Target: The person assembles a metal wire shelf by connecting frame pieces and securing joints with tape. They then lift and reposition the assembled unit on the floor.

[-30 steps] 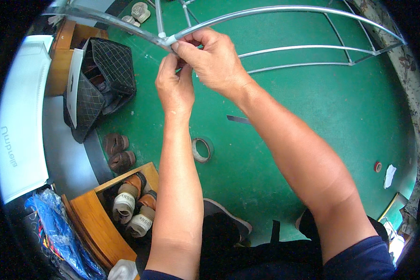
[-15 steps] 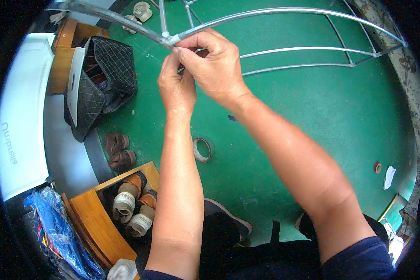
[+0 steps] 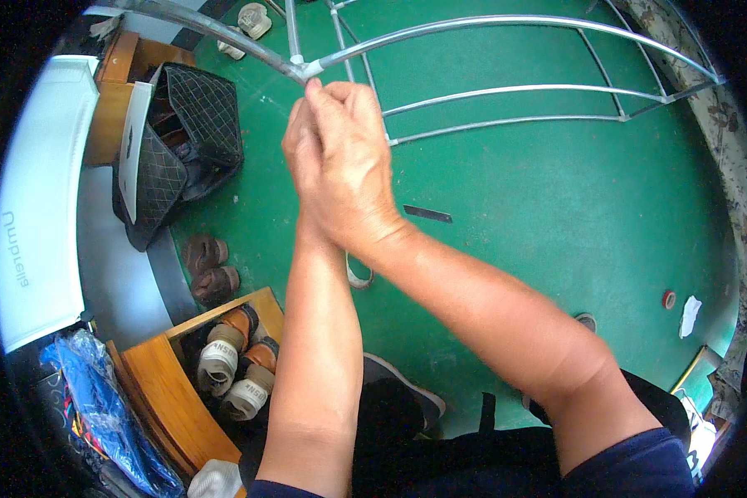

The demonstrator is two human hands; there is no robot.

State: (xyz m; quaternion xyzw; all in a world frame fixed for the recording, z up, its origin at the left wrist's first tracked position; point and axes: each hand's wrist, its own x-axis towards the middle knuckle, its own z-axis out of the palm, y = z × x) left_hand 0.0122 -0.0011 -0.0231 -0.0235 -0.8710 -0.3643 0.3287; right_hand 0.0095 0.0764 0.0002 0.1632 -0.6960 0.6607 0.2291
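A frame of thin silvery metal tubes [image 3: 490,21] stands ahead of me, and several tubes meet at a pale corner connector [image 3: 309,70]. Just below that corner my two hands are pressed together. My right hand [image 3: 353,158] lies across my left hand [image 3: 301,153], its thumb and fingers pinched near the connector. The left hand's fingers are curled closed and mostly covered by the right. Whatever sits between the fingertips is hidden, and I cannot tell whether they touch the tube.
On the green floor lie a dark flat strip [image 3: 427,214], a partly hidden tape roll [image 3: 359,279], a small red roll [image 3: 669,300] and white paper [image 3: 690,317]. Leftward are a black quilted bag [image 3: 206,116], brown shoes [image 3: 216,285] and a wooden box [image 3: 170,398] holding shoes.
My right hand has swung left and down, turning over the left hand. Its forearm now hides more of the tape roll and uncovers the dark strip. The frame has barely moved.
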